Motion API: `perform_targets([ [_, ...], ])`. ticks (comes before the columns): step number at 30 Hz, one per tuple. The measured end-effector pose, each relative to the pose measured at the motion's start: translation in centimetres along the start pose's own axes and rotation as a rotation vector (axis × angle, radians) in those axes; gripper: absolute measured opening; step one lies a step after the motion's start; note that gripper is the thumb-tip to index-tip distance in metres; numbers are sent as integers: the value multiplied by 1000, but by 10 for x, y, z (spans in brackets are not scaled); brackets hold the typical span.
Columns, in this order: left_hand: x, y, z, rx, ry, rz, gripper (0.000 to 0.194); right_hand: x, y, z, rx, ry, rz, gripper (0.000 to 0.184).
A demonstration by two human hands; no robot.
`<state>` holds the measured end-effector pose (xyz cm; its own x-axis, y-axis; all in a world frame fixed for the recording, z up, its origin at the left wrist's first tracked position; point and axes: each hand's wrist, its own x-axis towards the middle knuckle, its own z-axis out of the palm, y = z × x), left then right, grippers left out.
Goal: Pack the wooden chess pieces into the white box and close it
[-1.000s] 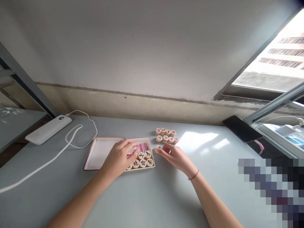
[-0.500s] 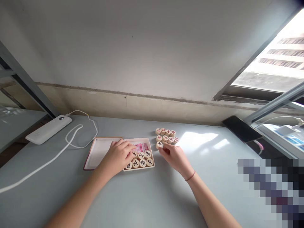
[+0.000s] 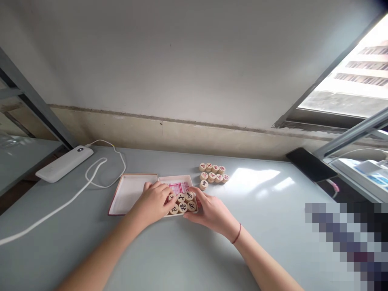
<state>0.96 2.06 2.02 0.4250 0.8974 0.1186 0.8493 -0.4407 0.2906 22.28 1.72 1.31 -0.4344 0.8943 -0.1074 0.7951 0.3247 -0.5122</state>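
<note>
My left hand (image 3: 151, 202) lies over the left part of a shallow white box tray (image 3: 176, 177), its fingertips on the black-lettered xiangqi pieces (image 3: 182, 207) inside. My right hand (image 3: 210, 212) wraps the tray's front right corner. A pink-patterned wrapper (image 3: 178, 187) lies in the tray behind the pieces. Beyond the tray, several red-lettered wooden pieces (image 3: 212, 173) stand in rows on the table, with a black-lettered piece (image 3: 203, 184) just in front of them. My hands hide part of the tray and perhaps some pieces.
An open box lid (image 3: 129, 194) lies left of the tray on the grey table (image 3: 242, 250). A white power bank (image 3: 65, 163) with a white cable (image 3: 60, 206) lies at the left. A black phone (image 3: 311, 164) rests at the far right, near a bright window (image 3: 342, 81).
My right hand has moved left from the loose piece to the tray's front right corner. My left hand has shifted slightly right over the pieces.
</note>
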Motion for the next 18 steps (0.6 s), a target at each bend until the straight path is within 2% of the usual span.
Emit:
perform_targets([
  [3, 0, 0, -5, -55, -21, -12, 14, -1, 0, -2, 1, -12, -6, 59],
  [6, 2, -1, -8, -104, 22, -5, 12, -2, 1, -5, 19, -3, -20, 67],
  [9, 3, 2, -12, -221, 110, 17, 11, -4, 3, -9, 75, 118, -78, 71],
  [11, 2, 8, -16, -391, 92, 14, 13, -6, 1, -9, 132, 201, -164, 56],
  [14, 0, 20, -22, -657, -19, -26, 16, -8, -6, -7, 234, 244, -279, 22],
  [16, -1, 26, -23, -745, -53, -48, 15, -8, -10, -7, 287, 260, -302, 12],
  [18, 0, 26, -22, -778, -19, -64, 13, -7, -7, -12, 329, 297, -247, 13],
])
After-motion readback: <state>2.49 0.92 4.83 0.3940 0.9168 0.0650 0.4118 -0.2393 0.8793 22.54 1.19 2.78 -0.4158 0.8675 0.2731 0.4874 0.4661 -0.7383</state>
